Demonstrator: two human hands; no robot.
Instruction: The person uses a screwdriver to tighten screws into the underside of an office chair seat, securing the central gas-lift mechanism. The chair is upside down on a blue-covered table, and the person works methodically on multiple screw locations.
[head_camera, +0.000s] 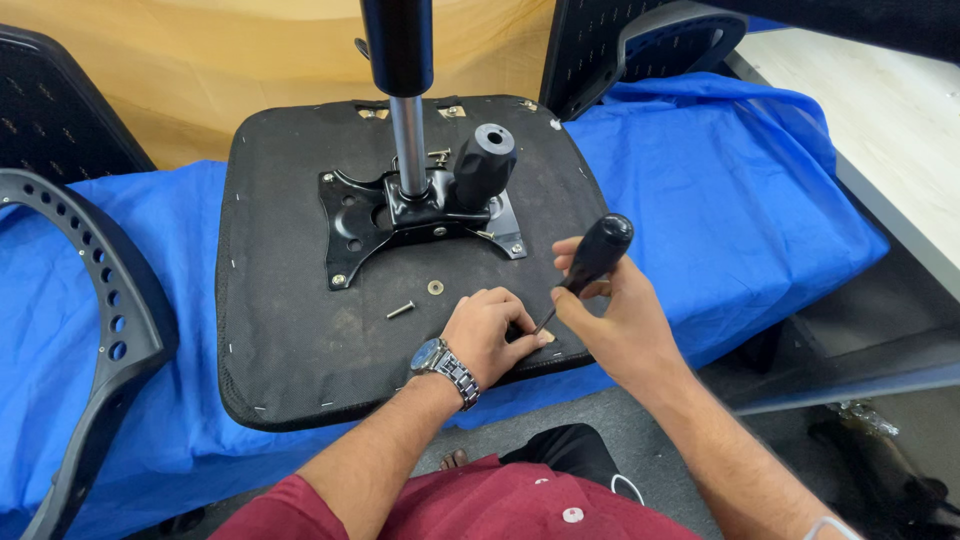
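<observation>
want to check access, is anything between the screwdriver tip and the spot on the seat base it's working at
Nothing visible blocks it. The screwdriver in the right hand angles down to the seat base edge, where the left hand fingers rest beside the tip.

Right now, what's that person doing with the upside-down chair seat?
A person is working on a black chair seat that lies bottom-up on a blue cloth. The right hand holds a black-handled screwdriver, its tip pressed down near the seat's front edge. The left hand rests on the seat right beside the tip, fingers at the same spot. A loose bolt and a washer lie on the seat near the metal mounting plate, which carries the gas cylinder.
</observation>
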